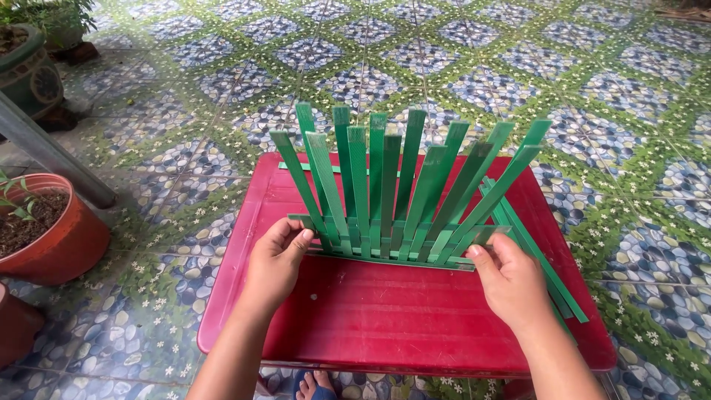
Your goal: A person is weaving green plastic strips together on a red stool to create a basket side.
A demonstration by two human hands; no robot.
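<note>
Several green plastic strips [385,192] stand fanned upward from a woven band [385,241] of crosswise green strips, on a red plastic table [385,311]. My left hand [278,259] grips the left end of the woven band, thumb on top. My right hand [511,278] pinches the right end of the band. A few loose green strips [548,259] lie flat along the table's right side, beside my right hand.
A terracotta pot with soil [44,230] stands at the left, a dark green pot [29,70] at the upper left, and a grey pole [52,152] slants between them. The floor [592,89] has patterned pebble tiles. My toes [315,385] show under the table edge.
</note>
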